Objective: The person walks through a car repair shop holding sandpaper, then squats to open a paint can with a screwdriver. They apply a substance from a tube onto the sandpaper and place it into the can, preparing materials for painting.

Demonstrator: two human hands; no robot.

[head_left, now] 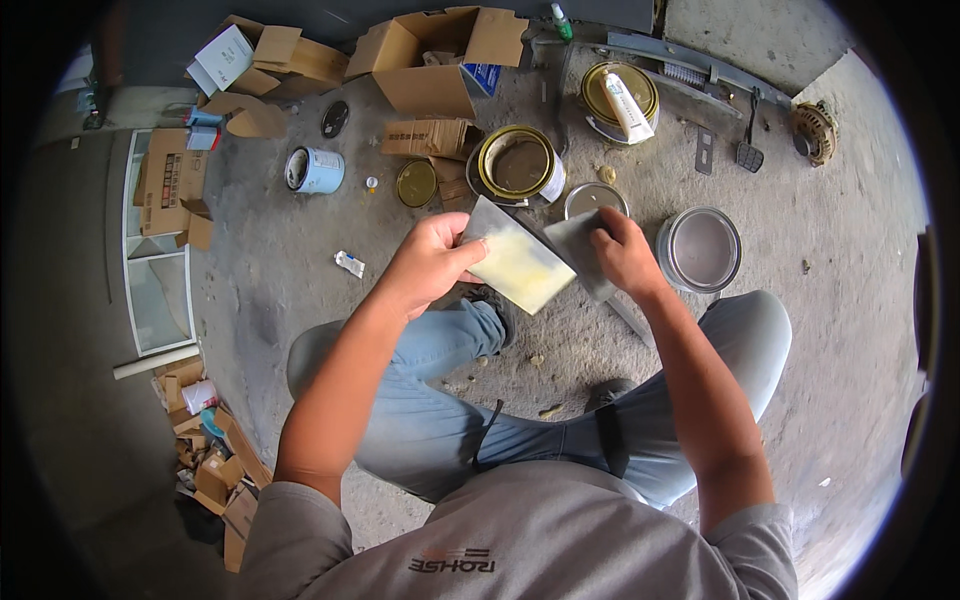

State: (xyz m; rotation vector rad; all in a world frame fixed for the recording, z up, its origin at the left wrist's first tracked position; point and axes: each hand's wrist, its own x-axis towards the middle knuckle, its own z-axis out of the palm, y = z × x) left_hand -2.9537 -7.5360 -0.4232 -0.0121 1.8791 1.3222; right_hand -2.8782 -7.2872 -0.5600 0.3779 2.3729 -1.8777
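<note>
My left hand (436, 258) pinches the left edge of a flat rectangular putty plate (518, 262), thumb on top. Pale yellow paste is smeared over the plate's upper face. My right hand (626, 254) is closed on a flat grey putty spreader (580, 250), tilted beside the plate's right corner. The two tools are very close; whether they touch I cannot tell. Beyond them stand an open can of putty (518, 166) and a smaller round tin or lid (596, 200). To the right of my right hand is a grey round can (700, 250).
A large can (608, 88) carries a white tube (626, 106) on top. A light blue can (316, 170) lies tipped on the left, with a small tube (350, 263) nearer me. Open cardboard boxes (420, 85) line the back; a pedal-like metal part (749, 153) lies far right.
</note>
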